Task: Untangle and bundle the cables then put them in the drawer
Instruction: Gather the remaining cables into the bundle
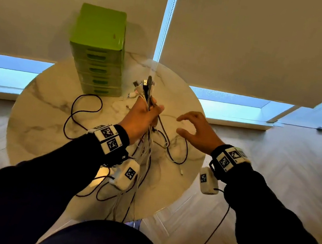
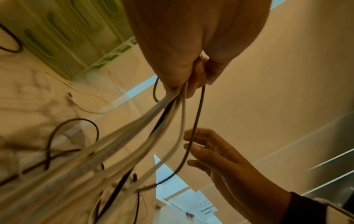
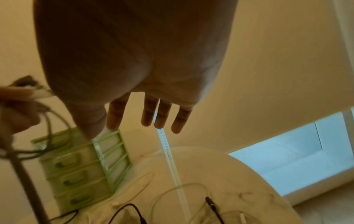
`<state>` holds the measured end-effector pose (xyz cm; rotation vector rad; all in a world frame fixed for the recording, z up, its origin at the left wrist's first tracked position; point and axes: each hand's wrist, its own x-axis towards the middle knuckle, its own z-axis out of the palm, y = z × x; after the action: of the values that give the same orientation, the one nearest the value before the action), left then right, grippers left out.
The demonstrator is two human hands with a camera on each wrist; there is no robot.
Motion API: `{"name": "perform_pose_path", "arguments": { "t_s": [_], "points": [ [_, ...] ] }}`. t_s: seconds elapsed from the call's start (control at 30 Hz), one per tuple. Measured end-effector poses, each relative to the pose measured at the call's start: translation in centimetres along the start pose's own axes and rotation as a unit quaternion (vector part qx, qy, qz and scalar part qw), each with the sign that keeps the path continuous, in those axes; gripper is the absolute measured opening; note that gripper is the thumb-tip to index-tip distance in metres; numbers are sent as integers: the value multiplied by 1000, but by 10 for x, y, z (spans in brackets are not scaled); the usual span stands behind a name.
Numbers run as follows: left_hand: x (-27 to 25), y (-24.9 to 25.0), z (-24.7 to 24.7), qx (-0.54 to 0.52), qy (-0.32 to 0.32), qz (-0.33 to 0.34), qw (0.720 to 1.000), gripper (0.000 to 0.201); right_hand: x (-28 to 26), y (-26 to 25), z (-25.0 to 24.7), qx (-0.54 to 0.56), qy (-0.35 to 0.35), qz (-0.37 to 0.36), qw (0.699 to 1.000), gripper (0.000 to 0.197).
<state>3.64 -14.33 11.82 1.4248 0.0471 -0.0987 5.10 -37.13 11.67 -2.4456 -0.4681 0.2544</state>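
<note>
My left hand (image 1: 146,113) grips a bunch of white and black cables (image 1: 147,145) above the round marble table (image 1: 39,113). Their plug ends (image 1: 144,85) stick up out of the fist, and the rest hangs down in loops onto the table. In the left wrist view the cables (image 2: 172,109) fan out below my curled fingers (image 2: 195,78). My right hand (image 1: 195,130) hovers just right of the bunch with its fingers (image 3: 162,115) spread and holds nothing. A green drawer unit (image 1: 98,52) with several shut drawers stands at the table's far left.
A black cable loop (image 1: 84,112) lies on the table left of my hands, and another (image 1: 178,153) lies under my right wrist. Roller blinds (image 1: 256,41) cover the windows behind the table. Wooden floor (image 1: 288,165) surrounds it.
</note>
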Motion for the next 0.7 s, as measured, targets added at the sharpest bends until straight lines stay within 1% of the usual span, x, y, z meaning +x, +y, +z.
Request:
{"name": "perform_pose_path", "arguments": {
  "t_s": [0.03, 0.07, 0.1, 0.13, 0.17, 0.2, 0.23, 0.3, 0.33, 0.37, 0.4, 0.43, 0.5, 0.57, 0.63, 0.7],
  "points": [
    [1, -1, 11, 5, -14, 0, 1000, 16, -9, -1, -3, 5, -13, -4, 1000, 48],
    [1, -2, 20, 8, -24, 0, 1000, 16, -15, -6, -3, 23, -37, 4, 999, 59],
    [0, -1, 29, 8, -34, 0, 999, 15, -21, -9, -1, 37, -69, 18, 997, 62],
    [0, 0, 39, 6, -43, 1, 999, 15, -26, -12, 1, 46, -105, 35, 993, 57],
    [0, 1, 44, 5, -47, 4, 999, 15, -28, -13, 5, 41, -141, 52, 988, 45],
    [0, 3, 50, 6, -52, 8, 999, 15, -33, -15, 7, 50, -162, 65, 983, 33],
    [1, 5, 53, 10, -54, 13, 998, 15, -36, -16, 9, 89, -169, 77, 978, 32],
    [4, 9, 56, 24, -55, 21, 998, 15, -46, -15, 7, 209, -153, 129, 957, 42],
    [6, 10, 54, 26, -51, 22, 998, 16, -49, -14, 6, 255, -144, 150, 944, 46],
    [9, 9, 53, 26, -46, 22, 998, 16, -52, -11, 6, 275, -136, 157, 939, 50],
    [11, 9, 50, 27, -39, 22, 999, 17, -54, -9, 5, 266, -131, 156, 942, 49],
    [13, 9, 48, 28, -32, 22, 999, 17, -55, -6, 5, 237, -128, 142, 952, 45],
    [15, 8, 44, 16, -24, 25, 999, 16, -53, 1, 9, 130, -129, 92, 979, 31],
    [15, 10, 41, 6, -16, 25, 1000, 15, -48, 3, 16, 33, -130, 68, 989, 24],
    [11, 12, 39, -2, -14, 25, 1000, 15, -40, 0, 24, -14, -94, 55, 994, 21],
    [9, 15, 32, -15, -15, 23, 1000, 14, -30, -5, 32, -27, -44, 31, 998, 19]
  ]
}}
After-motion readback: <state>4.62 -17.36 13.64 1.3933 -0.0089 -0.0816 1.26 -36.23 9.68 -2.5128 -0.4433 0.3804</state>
